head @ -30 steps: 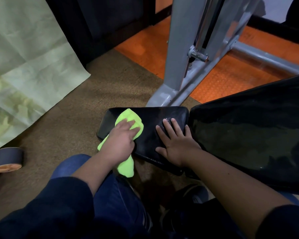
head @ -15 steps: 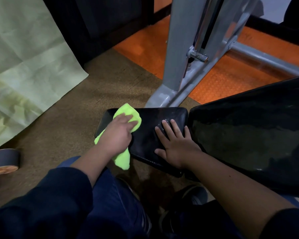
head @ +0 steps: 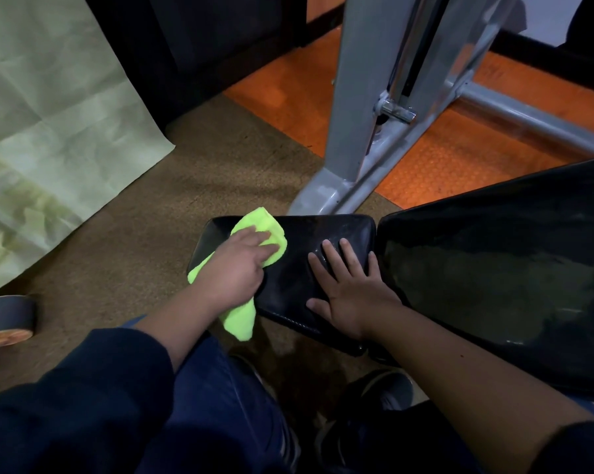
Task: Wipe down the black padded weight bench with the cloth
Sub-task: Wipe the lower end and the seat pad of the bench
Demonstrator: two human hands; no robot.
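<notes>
Two hands are used: the cloth point(head: 259, 234) is pressed under the left hand point(head: 235, 271), apparently bunched, while the seat pad point(head: 302, 254) should be steadied by the flat, open-fingered right hand point(head: 352, 289).

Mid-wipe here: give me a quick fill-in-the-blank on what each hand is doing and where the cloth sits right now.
1. The left hand holds a bright ____ cloth on the small seat pad.
2. The right hand lies ____ on the same pad, fingers spread, holding nothing.
3. The larger back pad lies to the ____ of the seat pad.
4. Behind the seat pad, a grey metal frame stands on an ____ floor.

Missing words: green; flat; right; orange
</notes>
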